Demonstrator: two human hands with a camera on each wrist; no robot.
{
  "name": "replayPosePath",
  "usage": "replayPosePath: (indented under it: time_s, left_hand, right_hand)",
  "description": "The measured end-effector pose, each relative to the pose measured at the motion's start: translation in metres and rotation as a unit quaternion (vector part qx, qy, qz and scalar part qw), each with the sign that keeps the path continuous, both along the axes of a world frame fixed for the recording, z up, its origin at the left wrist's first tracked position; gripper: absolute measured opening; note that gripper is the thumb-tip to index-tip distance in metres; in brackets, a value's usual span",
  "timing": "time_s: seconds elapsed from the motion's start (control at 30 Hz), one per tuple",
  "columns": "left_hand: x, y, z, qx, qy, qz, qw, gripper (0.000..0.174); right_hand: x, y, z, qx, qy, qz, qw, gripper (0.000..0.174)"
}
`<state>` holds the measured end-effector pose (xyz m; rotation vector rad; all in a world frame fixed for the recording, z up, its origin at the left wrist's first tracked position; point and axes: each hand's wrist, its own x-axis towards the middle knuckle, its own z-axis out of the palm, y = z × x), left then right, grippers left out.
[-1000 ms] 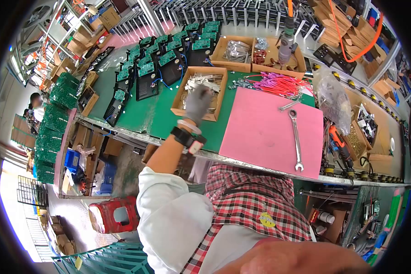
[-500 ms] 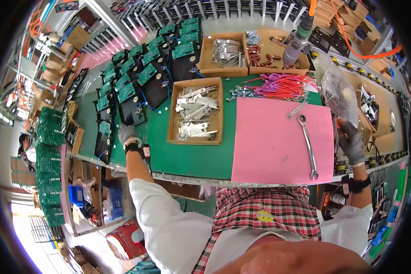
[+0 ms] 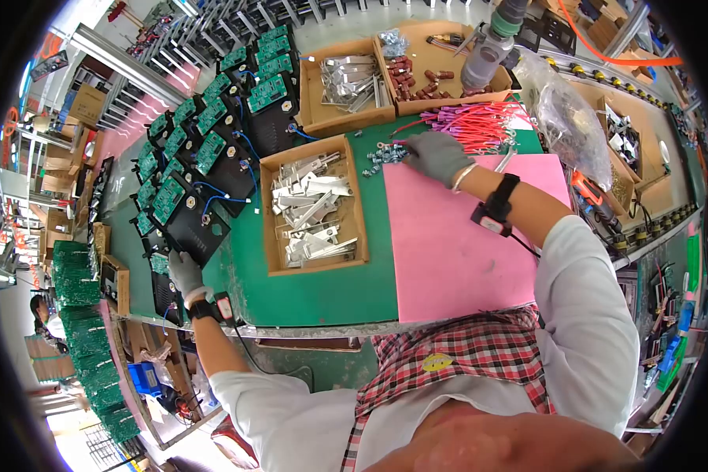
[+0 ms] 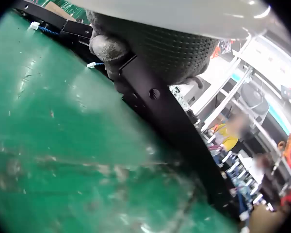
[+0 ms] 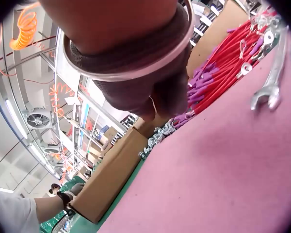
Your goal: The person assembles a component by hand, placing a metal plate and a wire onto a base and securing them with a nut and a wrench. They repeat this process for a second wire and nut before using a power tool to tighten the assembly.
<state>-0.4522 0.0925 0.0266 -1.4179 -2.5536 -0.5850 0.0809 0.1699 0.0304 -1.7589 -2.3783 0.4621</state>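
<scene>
The gloved left hand (image 3: 185, 275) grips the edge of a black housing at the table's left; its thumb and fingers lie around the black housing (image 4: 169, 116) in the left wrist view. Over small metal bolts (image 3: 381, 160) at the pink mat's upper left corner reaches the gloved right hand (image 3: 440, 156). Its fingers point down beside the bolts (image 5: 160, 134) in the right wrist view, thumb and fingers apart. Nothing is seen held in it, though the tips are partly hidden. Red wires with purple sleeves (image 3: 470, 124) lie just beyond.
A box of flat metal pieces (image 3: 271, 253) stands between the hands. Black housings with green circuit boards (image 3: 210, 153) fill the back left. Behind are boxes of brackets and brown parts, with a power tool (image 3: 488, 59) overhead. A wrench (image 5: 270, 90) lies on the pink mat (image 3: 464, 252).
The left hand has gone from the metal-piece box to the housings at the left and now grips one. The right hand has moved from the orange tool's side leftward to the bolts.
</scene>
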Motion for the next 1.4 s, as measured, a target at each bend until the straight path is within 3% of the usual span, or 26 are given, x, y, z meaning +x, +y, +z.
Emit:
replayPosePath:
  time_s: [0.03,0.1,0.17,0.23,0.3,0.37,0.43,0.53,0.6,0.63,0.73,0.8,0.83,0.9,1.0,1.1,1.13,1.23,1.4]
  left_hand:
    - [-0.017,-0.004,-0.01,0.052,0.017,-0.024,0.998,0.035]
    - [0.024,-0.021,0.024,0.079,-0.035,-0.055,0.995,0.041]
    - [0.054,-0.036,0.034,0.186,-0.017,-0.175,0.967,0.042]
    - [0.118,-0.057,0.066,0.163,-0.115,-0.255,0.946,0.046]
    - [0.174,-0.078,0.076,0.101,-0.354,-0.318,0.874,0.045]
    - [0.219,-0.093,0.046,0.114,-0.138,-0.469,0.865,0.04]
    - [0.281,-0.113,0.048,0.058,-0.132,-0.519,0.843,0.038]
    - [0.345,-0.133,0.011,-0.01,-0.238,-0.426,0.873,0.033]
    - [0.372,-0.137,0.001,-0.063,-0.231,-0.41,0.88,0.033]
    - [0.381,-0.139,-0.001,-0.097,-0.221,-0.395,0.886,0.032]
    - [0.391,-0.14,-0.007,-0.215,-0.155,-0.354,0.897,0.03]
    - [0.376,-0.125,0.012,-0.19,-0.091,-0.441,0.872,0.024]
    - [0.366,-0.115,0.024,-0.178,-0.056,-0.484,0.855,0.023]
    - [0.36,-0.073,0.049,-0.09,-0.007,-0.45,0.888,0.023]
    - [0.352,0.043,0.074,-0.074,0.054,-0.467,0.879,0.02]
    - [0.344,0.147,0.055,-0.118,0.136,-0.424,0.888,0.022]
    - [0.346,0.167,0.051,-0.151,0.146,-0.402,0.891,0.022]
    - [0.364,0.204,0.043,-0.235,0.176,-0.358,0.886,0.023]
    - [0.363,0.226,0.015,-0.258,0.2,-0.36,0.874,0.024]
  right_hand:
    - [-0.007,0.003,-0.003,0.018,-0.01,-0.01,1.0,0.022]
    - [-0.01,0.002,-0.012,0.046,-0.009,-0.022,0.999,0.021]
    - [-0.007,0.004,-0.02,0.067,0.011,-0.019,0.998,0.02]
    - [-0.004,0.003,-0.022,0.071,0.04,-0.023,0.996,0.02]
    - [0.004,0.001,-0.014,0.07,0.086,-0.035,0.993,0.02]
    - [0.021,-0.004,-0.003,0.061,0.151,-0.058,0.985,0.019]
    - [0.052,-0.03,0.036,-0.018,0.252,-0.064,0.966,0.021]
    - [0.106,-0.07,0.056,-0.017,0.333,-0.085,0.939,0.02]
    - [0.143,-0.103,0.043,-0.084,0.479,-0.117,0.866,0.016]
    - [0.157,-0.12,0.041,-0.097,0.441,-0.128,0.883,0.014]
    - [0.174,-0.178,0.023,-0.13,0.446,-0.168,0.87,0.011]
    - [0.17,-0.209,0.006,-0.152,0.452,-0.198,0.856,0.015]
    - [0.163,-0.219,0.005,-0.128,0.411,-0.203,0.879,0.016]
    - [0.156,-0.229,-0.008,-0.109,0.386,-0.198,0.895,0.017]
    - [0.155,-0.227,-0.026,-0.087,0.396,-0.177,0.897,0.02]
    - [0.158,-0.223,-0.024,-0.168,0.519,-0.235,0.805,0.019]
    - [0.159,-0.223,-0.021,-0.149,0.475,-0.224,0.838,0.017]
    - [0.16,-0.226,-0.022,-0.183,0.502,-0.266,0.802,0.017]
    - [0.157,-0.222,-0.013,-0.144,0.46,-0.258,0.837,0.016]
